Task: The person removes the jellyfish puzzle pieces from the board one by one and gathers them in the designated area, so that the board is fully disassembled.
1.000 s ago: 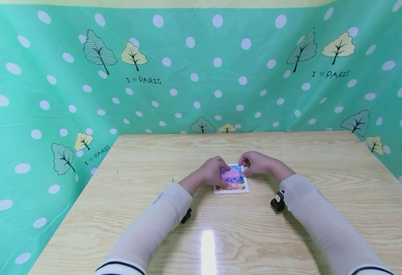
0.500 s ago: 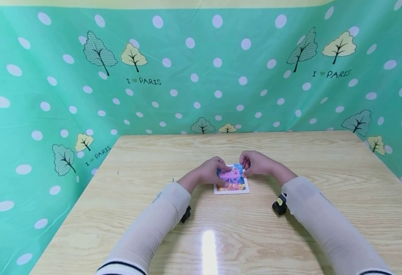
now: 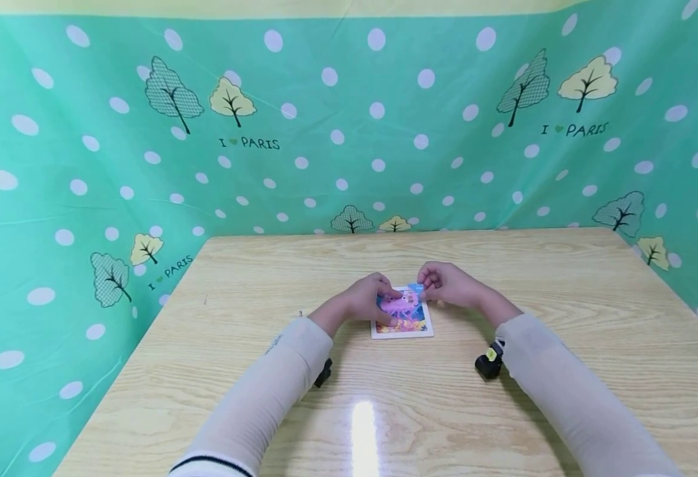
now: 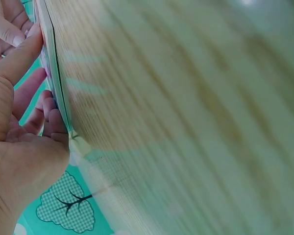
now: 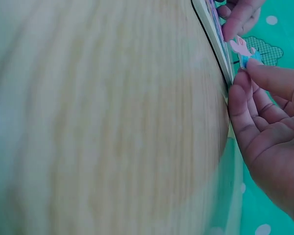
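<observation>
A small square jigsaw puzzle (image 3: 408, 317) lies on the wooden table, showing a pink octopus-like creature on blue inside a white frame. My left hand (image 3: 363, 299) rests over its left side, thumb and index finger spread on the picture; in the left wrist view the fingers (image 4: 29, 98) reach along the board's edge. At the upper right corner, my right hand (image 3: 449, 285) pinches a pink and blue puzzle piece (image 5: 241, 47) between thumb and fingers. In the right wrist view this piece stands tilted up, close beside the board (image 5: 214, 36).
The wooden table (image 3: 253, 265) runs back to a green dotted cloth (image 3: 301, 119) printed with trees. Black wrist cameras hang under both sleeves, the right one (image 3: 489, 361) low over the tabletop. A bright light reflection lies near the front.
My right hand has shifted slightly right, and the puzzle piece at the upper right corner has come up from the board with it. The left hand has stayed nearly still.
</observation>
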Tool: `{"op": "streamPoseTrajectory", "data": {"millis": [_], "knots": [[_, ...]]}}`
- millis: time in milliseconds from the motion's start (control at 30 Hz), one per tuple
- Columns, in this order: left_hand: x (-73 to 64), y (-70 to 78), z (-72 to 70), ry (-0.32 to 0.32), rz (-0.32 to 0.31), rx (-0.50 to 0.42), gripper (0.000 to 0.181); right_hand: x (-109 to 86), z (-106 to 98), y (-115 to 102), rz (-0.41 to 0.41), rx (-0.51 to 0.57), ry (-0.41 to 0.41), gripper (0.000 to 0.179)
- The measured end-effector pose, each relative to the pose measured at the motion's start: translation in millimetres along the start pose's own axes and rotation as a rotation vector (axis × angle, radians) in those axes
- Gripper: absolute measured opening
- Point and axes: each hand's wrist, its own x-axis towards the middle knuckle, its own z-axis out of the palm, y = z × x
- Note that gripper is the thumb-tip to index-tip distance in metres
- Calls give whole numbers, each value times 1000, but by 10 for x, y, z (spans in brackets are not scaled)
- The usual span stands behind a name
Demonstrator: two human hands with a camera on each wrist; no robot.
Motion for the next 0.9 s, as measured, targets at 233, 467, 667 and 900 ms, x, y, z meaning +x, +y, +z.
{"op": "streamPoseTrajectory", "data": {"millis": [233,467,667,900], "knots": [[14,-18,13,4,11,-9,57,-76,-61,32,43,65,25,23],[17,-14,18,6,1,6,55,-133,-141,74,48,122,29,24],[8,-7,5,4,21,16,57,-181,-213,105,40,101,68,26],[6,-14,10,3,21,8,56,-217,-291,152,58,108,114,25]]}}
